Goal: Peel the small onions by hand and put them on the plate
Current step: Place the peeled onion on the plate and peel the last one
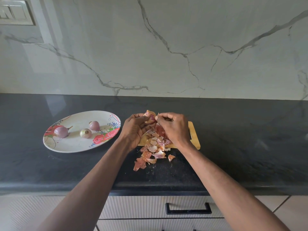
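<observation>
Three peeled onions (85,133) on plate (70,147), peel heap (150,152) beneath hands (156,127), cutting board (194,135)

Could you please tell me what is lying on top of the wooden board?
Onion peels and some purple slices lie on the board; the right hand and left hand cover most of it, so anything beneath them is hidden.

The left hand (135,129) grips a small onion (150,117) above a wooden cutting board (194,135) while the right hand (173,129) pinches its skin. Loose peels (150,154) spill onto the dark tabletop (233,139). Three peeled onions (85,133) lie on the floral plate (70,147).
</observation>
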